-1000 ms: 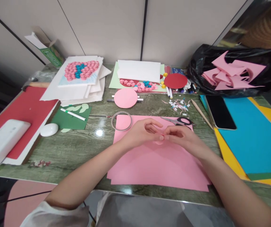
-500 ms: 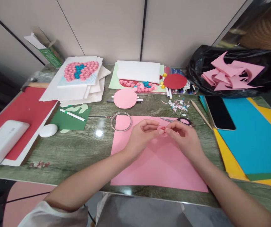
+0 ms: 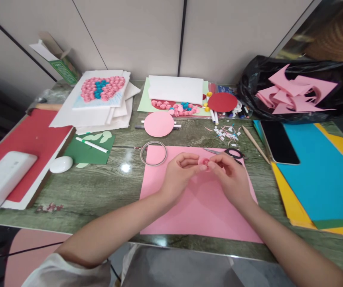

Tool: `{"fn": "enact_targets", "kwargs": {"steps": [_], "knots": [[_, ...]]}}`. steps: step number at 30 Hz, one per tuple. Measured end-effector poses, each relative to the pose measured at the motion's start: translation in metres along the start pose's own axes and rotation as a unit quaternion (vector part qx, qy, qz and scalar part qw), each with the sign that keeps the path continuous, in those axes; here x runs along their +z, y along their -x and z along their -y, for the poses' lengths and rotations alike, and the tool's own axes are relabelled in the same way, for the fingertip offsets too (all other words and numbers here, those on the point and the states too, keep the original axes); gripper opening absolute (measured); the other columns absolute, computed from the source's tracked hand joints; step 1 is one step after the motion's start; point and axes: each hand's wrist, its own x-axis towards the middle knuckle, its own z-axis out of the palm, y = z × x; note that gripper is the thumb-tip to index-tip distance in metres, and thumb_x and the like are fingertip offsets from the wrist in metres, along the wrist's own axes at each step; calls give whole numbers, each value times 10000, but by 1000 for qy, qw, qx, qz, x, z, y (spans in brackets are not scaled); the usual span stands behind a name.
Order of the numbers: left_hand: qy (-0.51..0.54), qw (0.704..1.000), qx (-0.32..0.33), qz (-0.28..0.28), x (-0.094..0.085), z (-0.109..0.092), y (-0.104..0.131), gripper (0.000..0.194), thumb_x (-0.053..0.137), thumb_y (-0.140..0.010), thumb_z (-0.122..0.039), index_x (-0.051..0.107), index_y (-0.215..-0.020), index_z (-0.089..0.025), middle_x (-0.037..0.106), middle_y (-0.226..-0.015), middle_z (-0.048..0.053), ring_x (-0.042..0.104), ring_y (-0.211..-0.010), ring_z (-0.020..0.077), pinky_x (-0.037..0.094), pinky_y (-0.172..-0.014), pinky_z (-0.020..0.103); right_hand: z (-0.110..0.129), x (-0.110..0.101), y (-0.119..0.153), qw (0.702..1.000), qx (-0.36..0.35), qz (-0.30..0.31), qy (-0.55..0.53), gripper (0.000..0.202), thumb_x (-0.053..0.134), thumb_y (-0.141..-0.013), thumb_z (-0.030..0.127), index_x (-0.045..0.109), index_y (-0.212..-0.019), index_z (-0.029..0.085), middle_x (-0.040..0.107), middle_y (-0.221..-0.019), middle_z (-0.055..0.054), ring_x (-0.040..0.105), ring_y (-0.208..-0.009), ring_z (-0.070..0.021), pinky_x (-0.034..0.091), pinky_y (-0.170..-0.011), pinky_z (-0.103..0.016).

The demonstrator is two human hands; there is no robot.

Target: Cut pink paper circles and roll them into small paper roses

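The left hand point(image 3: 179, 173) and right hand point(image 3: 233, 175) each have a grip clamped on a pink paper piece point(image 3: 204, 162), apparently coiled, above the pink sheet point(image 3: 201, 209). Scissors point(image 3: 227, 152) lie just beyond.

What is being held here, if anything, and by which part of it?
A small pink paper coil, by its outer edges: the left grip pinches its left side, the right grip its right. Exact contact is partly hidden.

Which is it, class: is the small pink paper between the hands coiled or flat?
Coiled: the small pink paper shows curled layers between the left hand and right hand.
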Motion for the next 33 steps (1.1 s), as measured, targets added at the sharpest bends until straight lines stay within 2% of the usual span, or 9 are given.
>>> {"fn": "enact_targets", "kwargs": {"steps": [6, 11, 15, 20, 25, 30, 33], "knots": [[2, 999, 33, 8, 0, 2, 0, 305, 785, -546, -100, 611, -792, -147, 684, -787, -9, 643, -751, 108, 500, -743, 244, -3, 4, 2, 1000, 7, -5, -26, 127, 544, -835, 292, 567, -743, 207, 576, -748, -9, 518, -728, -172, 378, -659, -303], [-23, 998, 65, -3, 2, 4, 2, 225, 769, -579, -107, 630, -753, -138, 687, -752, -5, 643, -728, 105, 509, -714, 231, -4, 11, 4, 996, 19, -18, -82, 138, 544, -840, 310, 564, -748, 210, 577, -752, -2, 530, -759, -174, 383, -693, -306], [-52, 997, 56, 4, 1, 0, 1, 191, 773, -597, -174, 641, -728, -133, 688, -741, 8, 642, -700, 120, 500, -658, 234, -5, 6, 0, 993, 41, 19, -112, 137, 560, -826, 309, 574, -739, 204, 596, -752, -2, 537, -735, -169, 389, -675, -300], [-95, 994, 19, 51, -3, -10, -5, 227, 793, -564, -197, 634, -710, -124, 689, -720, 19, 644, -663, 127, 511, -657, 259, -3, -11, -10, 996, 18, 85, -14, 93, 573, -813, 274, 602, -766, 200, 602, -751, 1, 522, -705, -157, 381, -673, -297], [-228, 968, 31, 98, -9, -17, -10, 244, 795, -560, -216, 643, -726, -121, 696, -733, 37, 640, -648, 125, 511, -598, 232, 1, -23, -14, 987, -47, 128, 85, 52, 601, -793, 239, 646, -788, 214, 642, -777, -4, 543, -733, -161, 410, -671, -292], [-308, 942, 76, 107, -8, -21, -9, 211, 765, -618, -253, 652, -744, -128, 707, -760, 42, 654, -689, 126, 531, -667, 242, 5, -25, -13, 965, -138, 112, 192, 37, 647, -762, 214, 673, -788, 221, 635, -704, 2, 564, -713, -172, 409, -684, -321], [-311, 941, 99, 89, -7, -22, -8, 212, 766, -617, -259, 649, -743, -135, 704, -753, 32, 653, -682, 125, 528, -659, 239, 8, -26, -13, 966, -145, 101, 186, 48, 651, -778, 261, 682, -782, 225, 617, -672, 4, 555, -695, -169, 407, -671, -322]]}}
